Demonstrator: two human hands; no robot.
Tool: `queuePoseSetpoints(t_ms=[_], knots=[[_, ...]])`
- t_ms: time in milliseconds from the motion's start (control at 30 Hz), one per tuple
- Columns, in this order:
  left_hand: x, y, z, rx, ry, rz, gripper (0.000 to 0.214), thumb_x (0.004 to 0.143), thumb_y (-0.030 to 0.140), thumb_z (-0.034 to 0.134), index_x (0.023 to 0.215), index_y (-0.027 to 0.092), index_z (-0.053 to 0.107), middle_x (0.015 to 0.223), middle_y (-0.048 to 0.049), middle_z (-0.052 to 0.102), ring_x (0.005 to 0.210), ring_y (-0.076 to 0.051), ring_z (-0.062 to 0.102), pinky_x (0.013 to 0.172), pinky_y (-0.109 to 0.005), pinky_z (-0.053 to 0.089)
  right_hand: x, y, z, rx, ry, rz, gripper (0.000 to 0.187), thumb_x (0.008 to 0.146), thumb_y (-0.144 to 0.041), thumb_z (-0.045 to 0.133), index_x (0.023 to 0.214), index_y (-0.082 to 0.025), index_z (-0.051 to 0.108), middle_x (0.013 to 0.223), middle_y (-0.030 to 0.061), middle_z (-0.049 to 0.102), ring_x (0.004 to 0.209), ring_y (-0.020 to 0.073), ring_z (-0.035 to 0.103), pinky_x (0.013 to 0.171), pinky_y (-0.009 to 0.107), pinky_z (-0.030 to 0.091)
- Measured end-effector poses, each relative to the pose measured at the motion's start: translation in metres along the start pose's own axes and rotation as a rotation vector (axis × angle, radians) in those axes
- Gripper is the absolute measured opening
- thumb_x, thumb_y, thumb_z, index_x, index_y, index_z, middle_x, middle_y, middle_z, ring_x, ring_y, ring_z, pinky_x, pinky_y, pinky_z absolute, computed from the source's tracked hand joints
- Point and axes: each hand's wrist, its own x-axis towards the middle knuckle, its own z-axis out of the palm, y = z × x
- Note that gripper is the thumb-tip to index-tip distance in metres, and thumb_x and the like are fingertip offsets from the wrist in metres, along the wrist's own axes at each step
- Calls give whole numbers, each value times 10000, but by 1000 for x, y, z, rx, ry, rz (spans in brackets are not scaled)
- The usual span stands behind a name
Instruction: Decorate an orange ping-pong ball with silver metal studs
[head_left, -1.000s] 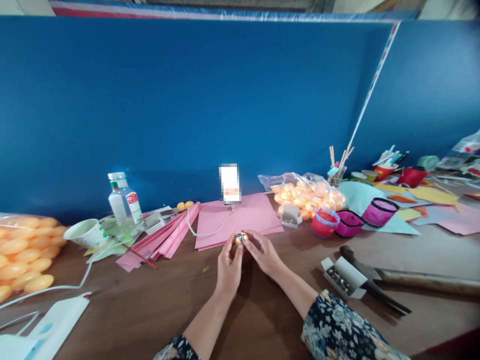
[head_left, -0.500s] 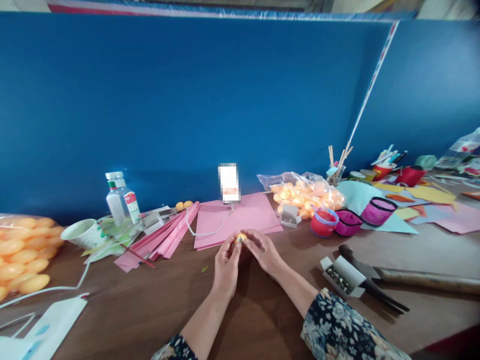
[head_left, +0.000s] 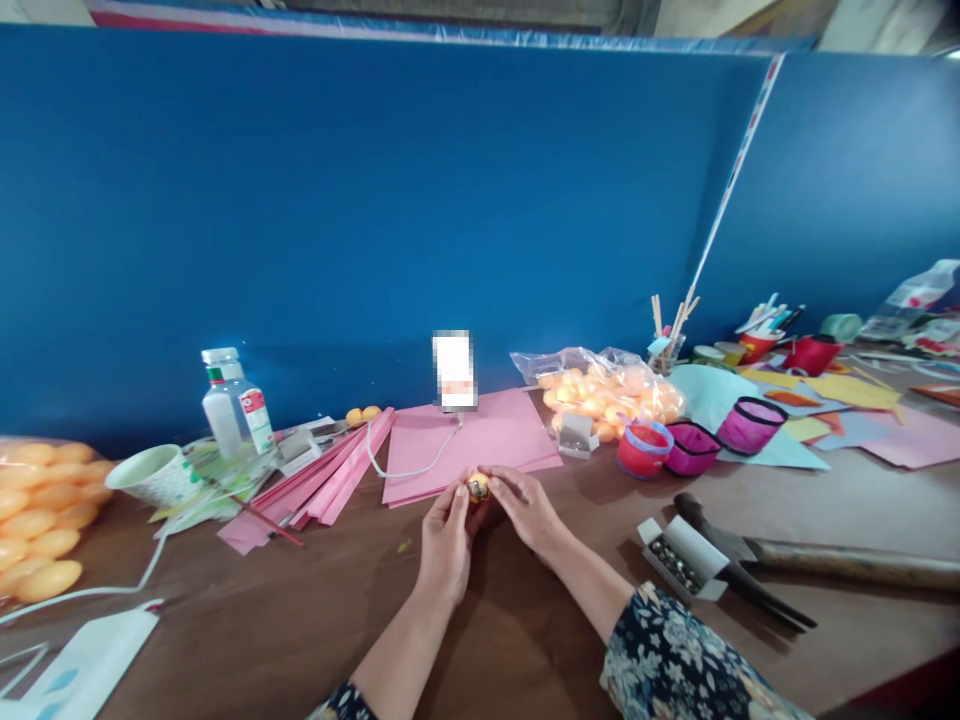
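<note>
Between my two hands, over the wooden table, is a small orange ball (head_left: 478,488), apparently a ping-pong ball, with shiny metal bits on the side facing me. My left hand (head_left: 445,535) grips it from the left, thumb on the near side and fingers partly hidden behind. From the right, the fingertips of my right hand (head_left: 529,510) pinch the ball's edge. Off to the right, a small open white box (head_left: 684,556) holds several shiny metal pieces, too small to name surely.
A hammer (head_left: 847,560) lies beside the box. Pink paper sheets (head_left: 465,440) sit behind my hands, with a white cable across them. Bags of orange balls stand at left (head_left: 45,520) and back right (head_left: 600,390). Pink strips (head_left: 322,480), a bottle (head_left: 232,410) and a paper cup (head_left: 154,472) are at left.
The ball has turned between my fingers, so more of its metal bits show. My left thumb has shifted off the front of it. The view has swung slightly.
</note>
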Motion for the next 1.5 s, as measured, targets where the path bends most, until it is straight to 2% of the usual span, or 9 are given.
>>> queuePoseSetpoints(t_ms=[367,533,667,767,867,967,1100,1300,1500], knots=[[2,1,0,64,-40,0,375,685,248,622,1047,159,580,1053,-82,626,996,-207,562,925,-383,391,3,2,0,-82,9,-20,280,779,-363,510,950,-161,600,955,67,646,882,183,594,809,305,459],[1,5,4,156,-12,-12,417,669,245,643,1073,182,557,984,-54,643,909,-156,596,912,-339,402,-5,-16,-2,-248,155,-27,284,781,-328,505,989,-154,588,961,78,635,882,181,587,785,288,456],[1,5,3,173,3,-14,380,648,250,663,1011,175,579,899,-23,639,818,-117,609,884,-316,423,-36,-55,-32,-377,95,-91,254,816,-312,454,1009,-189,566,946,40,629,817,141,585,685,229,457],[0,4,3,202,-11,-17,357,634,265,671,966,160,593,877,-20,632,774,-123,614,855,-341,444,-62,-82,-77,-587,136,-103,222,818,-292,454,966,-186,580,930,43,627,808,135,575,703,230,443],[-1,4,6,228,-32,-9,362,624,277,676,955,156,594,841,-15,631,745,-128,612,811,-355,467,-80,-99,-127,-911,206,-101,171,809,-241,459,889,-190,601,885,46,619,849,151,546,750,260,417],[-1,3,9,246,-47,0,386,614,282,683,969,162,592,828,-9,630,733,-128,610,779,-343,479,-92,-107,-158,-1184,117,-89,146,795,-212,472,779,-202,617,955,40,597,934,168,496,819,293,370],[0,2,7,244,-42,1,400,600,277,693,972,173,594,859,-11,628,717,-128,609,742,-335,495,-105,-109,-170,-1362,-43,-21,157,792,-216,469,823,-216,623,1070,49,541,1017,185,444,839,299,340],[-1,3,5,259,-42,-9,394,604,300,687,968,181,594,867,-9,624,739,-132,608,723,-314,499,-110,-102,-173,-1435,-90,200,338,779,-198,469,1115,-225,467,927,54,581,843,174,537,701,247,349],[-2,3,6,312,-32,-8,409,608,331,679,978,179,592,862,-15,627,718,-115,600,711,-278,488,-83,-100,-164,-1364,-109,158,321,781,-151,439,1093,-218,465,950,47,587,828,154,556,689,215,345]])
